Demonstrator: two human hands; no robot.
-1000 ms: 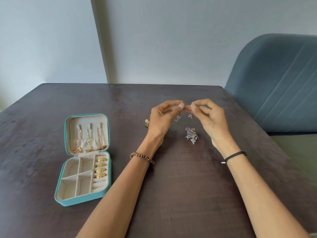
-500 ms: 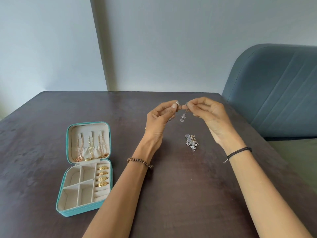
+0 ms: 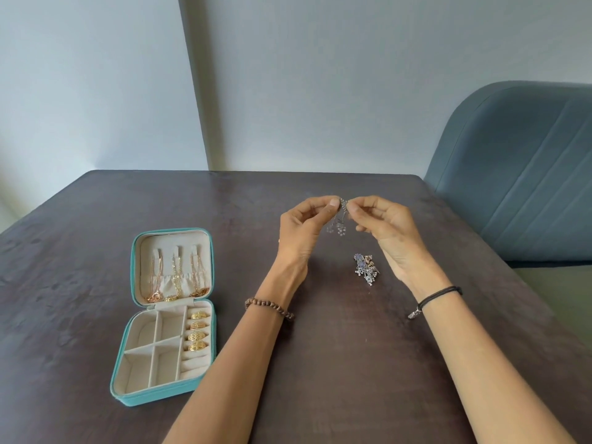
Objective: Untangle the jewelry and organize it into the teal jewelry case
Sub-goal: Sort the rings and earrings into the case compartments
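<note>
Untangling silver jewelry (image 3: 337, 225) mid-frame, pinched between the fingers (image 3: 322, 202) of my left hand (image 3: 302, 233) and right hand (image 3: 389, 232); next I'd ease it apart gently, then fill the teal jewelry case (image 3: 144, 400), lower left.

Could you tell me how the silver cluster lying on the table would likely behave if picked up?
The silver cluster looks like small beaded pieces tangled together, so it would probably lift as one floppy clump. Its fine dangling parts seem delicate, apt to snag.

Matt dark bench (image 3: 96, 251) with mottled grain, teal case (image 3: 128, 397) lined in pale velvety cloth, shiny gold metal rings (image 3: 198, 330), silvery metal jewelry (image 3: 365, 269), padded chair (image 3: 519, 174)
</note>
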